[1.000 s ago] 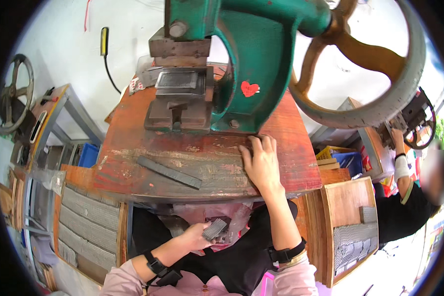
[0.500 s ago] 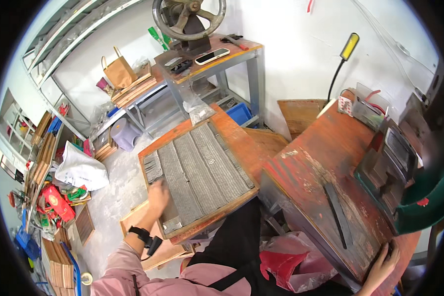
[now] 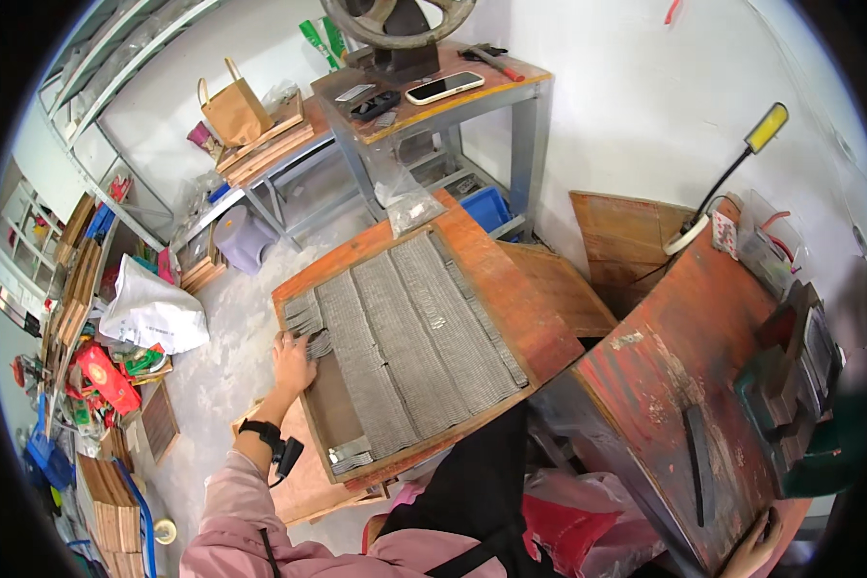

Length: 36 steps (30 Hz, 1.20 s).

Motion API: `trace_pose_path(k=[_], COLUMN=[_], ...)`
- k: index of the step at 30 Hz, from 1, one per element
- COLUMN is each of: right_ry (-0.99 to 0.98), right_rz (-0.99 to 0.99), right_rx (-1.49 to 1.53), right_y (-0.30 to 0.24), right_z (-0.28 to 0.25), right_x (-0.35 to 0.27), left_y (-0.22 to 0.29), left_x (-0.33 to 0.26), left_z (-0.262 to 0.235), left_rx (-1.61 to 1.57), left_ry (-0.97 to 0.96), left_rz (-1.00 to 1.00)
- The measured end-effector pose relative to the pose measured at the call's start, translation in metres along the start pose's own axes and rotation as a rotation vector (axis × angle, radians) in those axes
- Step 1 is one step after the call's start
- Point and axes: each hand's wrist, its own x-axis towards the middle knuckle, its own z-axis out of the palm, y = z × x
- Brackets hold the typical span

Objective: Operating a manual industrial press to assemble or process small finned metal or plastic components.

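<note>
A shallow wooden tray (image 3: 482, 397) stands on an orange-brown stool-like table, filled with rows of thin grey metal strips (image 3: 409, 332) packed side by side. My left hand (image 3: 294, 362) is at the tray's left edge, fingers curled at a few loose, fanned metal strips (image 3: 318, 341); its fingertips are partly hidden. Below it, the tray's left column shows bare bottom, with a few more pieces (image 3: 350, 455) at the near corner. My right hand (image 3: 756, 545) rests at the near right edge of the worn red workbench (image 3: 645, 385), fingers stretched and holding nothing visible.
A dark flat bar (image 3: 696, 464) lies on the workbench beside a green machine part (image 3: 824, 453). Behind the tray stands a metal-legged table (image 3: 525, 144) with a phone (image 3: 444, 88) and a handwheel press (image 3: 400, 39). A white sack (image 3: 152, 308) sits on the left floor.
My view has shifted, so the tray and workbench sit differently in the picture. My left hand has moved farther up the tray's left edge, and the strips there are now fanned out.
</note>
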Motion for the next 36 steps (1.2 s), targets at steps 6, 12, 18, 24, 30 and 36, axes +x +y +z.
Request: trace_pose_path(k=[6, 12, 18, 24, 30, 36], right_ry=[0.000, -0.082, -0.002, 0.093, -0.405, -0.413], right_rz=[-0.007, 0.062, 0.035, 0.091, 0.058, -0.060], right_rx=[-0.024, 0.059, 0.005, 0.161, 1.089, 0.536], right_y=[0.004, 0.045, 0.024, 0.016, -0.006, 0.001], right_z=[0.004, 0.014, 0.005, 0.005, -0.036, -0.036], right_x=[0.000, -0.011, -0.007, -0.001, -0.014, -0.008], left_y=[0.001, 0.006, 0.036, 0.197, 0.424, 0.540], left_x=[-0.003, -0.029, -0.049, -0.062, -0.109, -0.176], left_z=[-0.011, -0.001, -0.071, -0.178, -0.249, -0.256], left_rx=[0.092, -0.008, -0.963, -1.238, -0.944, -0.546], left_ry=[-0.061, -0.131, -0.477, -0.769, -0.543, -0.080], left_rz=[0.102, 0.082, -0.126, 0.269, 1.667, 2.107])
